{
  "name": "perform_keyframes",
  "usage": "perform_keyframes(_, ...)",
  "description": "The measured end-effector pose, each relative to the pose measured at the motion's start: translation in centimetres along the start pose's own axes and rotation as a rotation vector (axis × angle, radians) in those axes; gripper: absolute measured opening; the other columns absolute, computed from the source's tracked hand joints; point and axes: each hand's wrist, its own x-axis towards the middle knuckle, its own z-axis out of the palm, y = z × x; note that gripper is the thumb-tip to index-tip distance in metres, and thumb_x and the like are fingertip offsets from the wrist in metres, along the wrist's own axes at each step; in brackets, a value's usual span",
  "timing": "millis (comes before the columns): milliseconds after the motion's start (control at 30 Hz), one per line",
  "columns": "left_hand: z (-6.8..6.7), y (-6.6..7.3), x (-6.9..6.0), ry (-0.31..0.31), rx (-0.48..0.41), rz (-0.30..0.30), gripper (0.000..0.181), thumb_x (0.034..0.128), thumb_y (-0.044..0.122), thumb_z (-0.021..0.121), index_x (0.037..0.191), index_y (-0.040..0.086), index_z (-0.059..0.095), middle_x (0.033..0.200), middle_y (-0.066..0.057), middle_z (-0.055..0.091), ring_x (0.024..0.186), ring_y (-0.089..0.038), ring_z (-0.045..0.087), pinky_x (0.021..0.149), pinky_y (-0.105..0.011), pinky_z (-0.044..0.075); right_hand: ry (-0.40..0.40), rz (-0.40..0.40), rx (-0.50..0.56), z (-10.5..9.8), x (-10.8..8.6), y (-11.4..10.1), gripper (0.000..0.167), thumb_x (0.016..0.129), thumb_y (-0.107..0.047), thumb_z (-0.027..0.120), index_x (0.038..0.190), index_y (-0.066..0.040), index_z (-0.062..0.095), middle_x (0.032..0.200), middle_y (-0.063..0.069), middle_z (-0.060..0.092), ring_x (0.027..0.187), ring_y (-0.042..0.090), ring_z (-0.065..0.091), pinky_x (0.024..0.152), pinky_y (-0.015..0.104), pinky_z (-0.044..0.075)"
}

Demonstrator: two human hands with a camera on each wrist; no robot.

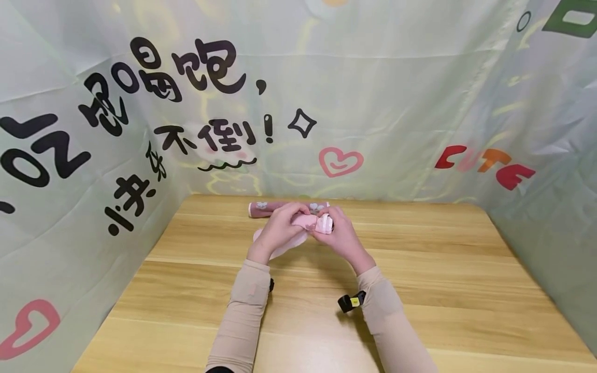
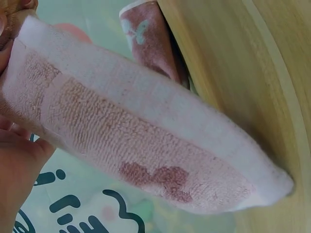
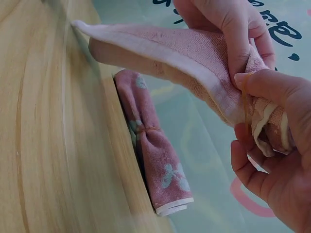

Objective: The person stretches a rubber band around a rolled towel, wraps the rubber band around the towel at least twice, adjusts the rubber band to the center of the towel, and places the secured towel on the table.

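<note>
Both hands hold a light pink towel (image 1: 305, 223) in the air above the back of the table. My left hand (image 1: 280, 225) grips its middle with fingers curled round the cloth. In the left wrist view the loose part of the towel (image 2: 136, 131) hangs out, with a white border and a darker pink patch. At the bunched end, my right hand (image 3: 291, 111) holds a thin tan rubber band (image 3: 246, 104) between thumb and fingertips, against the towel. The bunched end sticks out past the band, within the right hand. How far the band goes round is hidden.
A darker pink rolled towel (image 3: 160, 160) with pale blue motifs lies along the table's back edge, cinched at its middle by a band. The wooden table (image 1: 420, 290) meets printed cloth walls (image 1: 396, 103) at the back and sides.
</note>
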Motion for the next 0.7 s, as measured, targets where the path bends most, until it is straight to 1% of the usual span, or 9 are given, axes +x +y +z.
perform_keyframes(100, 0.0, 0.0, 0.0, 0.014, 0.009, 0.013, 0.022, 0.0832, 0.003, 0.071, 0.101, 0.014, 0.065, 0.111, -0.003, 0.067, 0.107, -0.017, 0.063, 0.096, -0.035, 0.051, 0.001, 0.015, 0.052, -0.1, 0.1, -0.1, 0.041, 0.072, -0.01, 0.084, 0.102, -0.005, 0.056, 0.111, 0.017, 0.057, 0.106, 0.034, 0.056, 0.09, 0.047, 0.048)
perform_keyframes(200, 0.1, 0.0, 0.0, 0.027, -0.003, 0.022, 0.022, 0.0839, 0.002, 0.071, 0.102, 0.013, 0.065, 0.111, -0.004, 0.067, 0.108, -0.017, 0.063, 0.097, -0.034, 0.05, 0.01, 0.022, 0.102, -0.2, 0.1, 0.1, 0.041, 0.072, -0.007, 0.083, 0.103, -0.005, 0.055, 0.113, 0.018, 0.056, 0.107, 0.033, 0.055, 0.091, 0.045, 0.047)
perform_keyframes(300, 0.1, 0.1, 0.1, 0.046, -0.025, 0.032, 0.021, 0.0847, 0.002, 0.07, 0.103, 0.012, 0.065, 0.11, -0.004, 0.067, 0.108, -0.018, 0.063, 0.097, -0.034, 0.05, 0.007, 0.04, 0.193, -0.3, 0.2, 0.3, 0.043, 0.074, -0.003, 0.081, 0.106, -0.002, 0.053, 0.117, 0.02, 0.056, 0.105, 0.026, 0.055, 0.09, 0.036, 0.047)
perform_keyframes(400, 0.0, 0.1, 0.1, 0.067, -0.039, 0.043, 0.02, 0.0856, 0.002, 0.069, 0.103, 0.012, 0.065, 0.108, -0.004, 0.068, 0.107, -0.018, 0.063, 0.097, -0.034, 0.051, -0.008, 0.077, 0.298, -0.6, 0.3, 0.3, 0.048, 0.075, 0.003, 0.078, 0.114, 0.0, 0.051, 0.123, 0.023, 0.056, 0.103, 0.018, 0.054, 0.088, 0.025, 0.048)
perform_keyframes(467, 0.0, 0.2, 0.2, 0.077, -0.034, 0.047, 0.018, 0.0871, 0.006, 0.069, 0.103, 0.012, 0.065, 0.107, -0.004, 0.068, 0.106, -0.018, 0.063, 0.097, -0.033, 0.051, -0.021, 0.103, 0.34, -0.9, 0.3, 0.2, 0.051, 0.076, 0.006, 0.075, 0.12, 0.002, 0.048, 0.126, 0.024, 0.056, 0.101, 0.012, 0.053, 0.085, 0.019, 0.047)
perform_keyframes(567, 0.0, 0.2, 0.2, 0.082, -0.022, 0.042, 0.016, 0.0889, 0.011, 0.07, 0.104, 0.011, 0.064, 0.107, -0.005, 0.068, 0.105, -0.017, 0.064, 0.095, -0.033, 0.052, -0.019, 0.117, 0.341, -1.5, 0.3, 0.0, 0.055, 0.077, 0.009, 0.073, 0.125, 0.005, 0.046, 0.124, 0.025, 0.055, 0.099, 0.006, 0.05, 0.083, 0.018, 0.045)
perform_keyframes(667, 0.1, 0.2, 0.2, 0.08, -0.007, 0.027, 0.017, 0.0897, 0.015, 0.07, 0.105, 0.011, 0.064, 0.107, -0.005, 0.068, 0.104, -0.017, 0.064, 0.094, -0.033, 0.052, 0.004, 0.121, 0.351, -2.1, 0.3, -0.2, 0.055, 0.077, 0.01, 0.072, 0.125, 0.009, 0.046, 0.12, 0.025, 0.056, 0.096, 0.003, 0.05, 0.082, 0.021, 0.045)
perform_keyframes(700, 0.1, 0.3, 0.2, 0.078, -0.004, 0.025, 0.019, 0.0895, 0.016, 0.07, 0.106, 0.011, 0.064, 0.108, -0.005, 0.068, 0.104, -0.017, 0.064, 0.094, -0.033, 0.052, 0.013, 0.127, 0.354, -2.3, 0.2, -0.3, 0.054, 0.078, 0.01, 0.072, 0.125, 0.009, 0.047, 0.119, 0.024, 0.056, 0.095, 0.002, 0.05, 0.082, 0.021, 0.045)
